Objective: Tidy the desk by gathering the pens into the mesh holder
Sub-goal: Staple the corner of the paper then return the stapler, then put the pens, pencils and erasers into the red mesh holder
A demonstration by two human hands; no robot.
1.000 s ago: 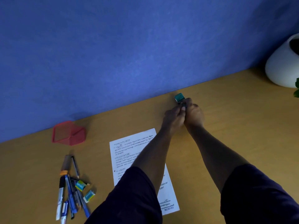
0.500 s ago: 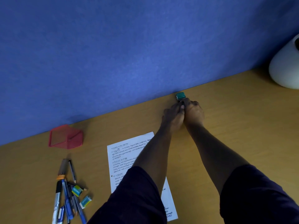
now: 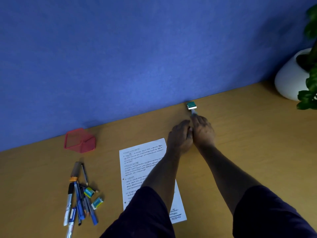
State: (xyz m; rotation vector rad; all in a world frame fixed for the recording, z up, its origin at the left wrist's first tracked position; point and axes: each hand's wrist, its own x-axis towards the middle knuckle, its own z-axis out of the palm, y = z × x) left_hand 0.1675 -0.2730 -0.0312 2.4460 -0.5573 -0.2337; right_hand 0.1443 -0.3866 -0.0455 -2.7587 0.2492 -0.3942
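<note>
Pens (image 3: 80, 201) lie heaped at the desk's (image 3: 240, 134) near left, well apart from the red mesh holder (image 3: 79, 140) by the blue wall. Left hand (image 3: 180, 138) and right hand (image 3: 203, 130) touch mid-desk, fingers curled; whether they grip anything, I cannot tell. A green object (image 3: 191, 105) sits just beyond them.

Both arms reach forward, bare from the elbows down, with dark sleeves at the upper arms. The left hand (image 3: 180, 137) and right hand (image 3: 203, 131) sit side by side, backs up, touching at the thumb side. The left hand's fingers curl loosely downward. The right hand's fingers (image 3: 194, 117) stretch a little further ahead, pinched together at the tips. The wrists are straight and the forearms converge toward the hands.
</note>
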